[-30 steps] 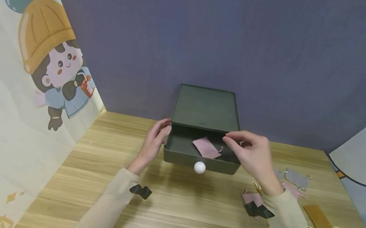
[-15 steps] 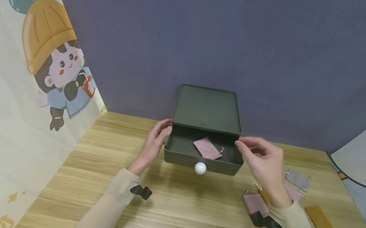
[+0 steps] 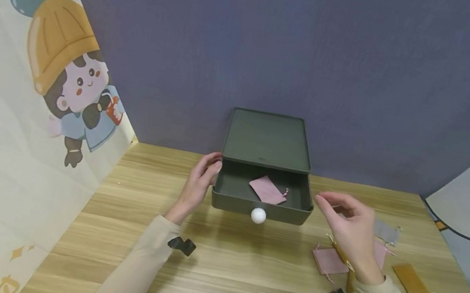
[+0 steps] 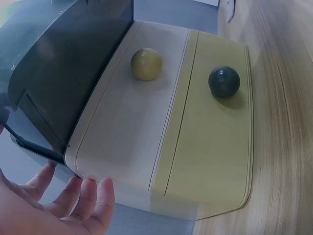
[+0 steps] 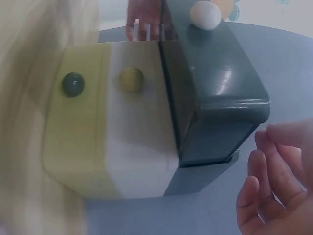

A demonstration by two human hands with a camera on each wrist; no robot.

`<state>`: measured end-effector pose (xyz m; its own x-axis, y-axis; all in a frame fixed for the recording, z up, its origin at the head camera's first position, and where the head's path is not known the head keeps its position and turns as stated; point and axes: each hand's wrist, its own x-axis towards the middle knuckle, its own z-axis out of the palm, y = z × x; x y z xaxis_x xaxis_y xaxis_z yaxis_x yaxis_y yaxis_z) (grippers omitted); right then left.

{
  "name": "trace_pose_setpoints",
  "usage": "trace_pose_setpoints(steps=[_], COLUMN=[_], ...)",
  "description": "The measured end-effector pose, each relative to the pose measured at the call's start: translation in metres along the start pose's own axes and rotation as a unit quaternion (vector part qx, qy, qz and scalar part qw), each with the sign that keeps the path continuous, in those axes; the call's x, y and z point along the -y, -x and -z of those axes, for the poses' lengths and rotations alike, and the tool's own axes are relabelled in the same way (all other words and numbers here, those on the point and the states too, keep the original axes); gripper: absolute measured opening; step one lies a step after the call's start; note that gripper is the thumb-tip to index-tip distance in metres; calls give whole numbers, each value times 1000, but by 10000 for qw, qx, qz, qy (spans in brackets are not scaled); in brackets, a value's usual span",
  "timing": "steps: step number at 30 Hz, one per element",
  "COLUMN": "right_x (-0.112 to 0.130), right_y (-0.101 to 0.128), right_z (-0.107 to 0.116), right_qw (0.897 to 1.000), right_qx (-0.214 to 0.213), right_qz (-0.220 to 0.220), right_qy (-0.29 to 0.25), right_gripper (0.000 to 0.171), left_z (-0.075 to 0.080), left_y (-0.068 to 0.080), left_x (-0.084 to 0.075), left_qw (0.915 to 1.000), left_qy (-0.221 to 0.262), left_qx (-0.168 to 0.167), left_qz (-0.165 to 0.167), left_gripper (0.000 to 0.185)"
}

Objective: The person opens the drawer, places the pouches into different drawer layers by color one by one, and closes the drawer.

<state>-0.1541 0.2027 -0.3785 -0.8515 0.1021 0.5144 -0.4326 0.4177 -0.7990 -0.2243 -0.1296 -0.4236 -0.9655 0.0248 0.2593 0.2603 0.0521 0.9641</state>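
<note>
A small chest of drawers has its dark green top drawer pulled out in the head view, with a white round knob on the front. Inside that drawer lies a pink drawstring pouch. My left hand rests against the chest's left side; the left wrist view shows its fingers touching the edge beside the white middle drawer. My right hand hovers just off the drawer's right side, thumb and forefinger tips close together, other fingers loosely bent, holding nothing.
Below the middle drawer is a yellow drawer with a dark knob. On the wooden table to the right lie pink pouches, a mustard pouch and a grey pouch. A blue-grey wall stands behind the chest.
My right hand has moved from above the drawer's right edge outward to the right and nearer to me. The left hand, the drawer and the pouch inside have stayed put.
</note>
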Motion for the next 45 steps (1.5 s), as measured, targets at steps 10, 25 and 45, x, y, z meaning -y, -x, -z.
trace_pose_setpoints(steps=[10,25,45], right_x=[-28,-68,-95], right_y=[21,50,69], right_z=[17,36,53], right_qw=[9975,9810,9532], right_qx=[483,1085,1961], right_qz=[-344,-786,-1677], right_qy=[391,1403,1575], right_gripper=[20,17,43], left_z=[0,1,3], left_y=[-1,-2,1], left_x=[1,2,-3], left_qw=[10000,9999,9997], left_qy=[-25,-58,-118], left_qx=[87,95,174], left_qz=[-18,54,89], left_gripper=[54,54,54])
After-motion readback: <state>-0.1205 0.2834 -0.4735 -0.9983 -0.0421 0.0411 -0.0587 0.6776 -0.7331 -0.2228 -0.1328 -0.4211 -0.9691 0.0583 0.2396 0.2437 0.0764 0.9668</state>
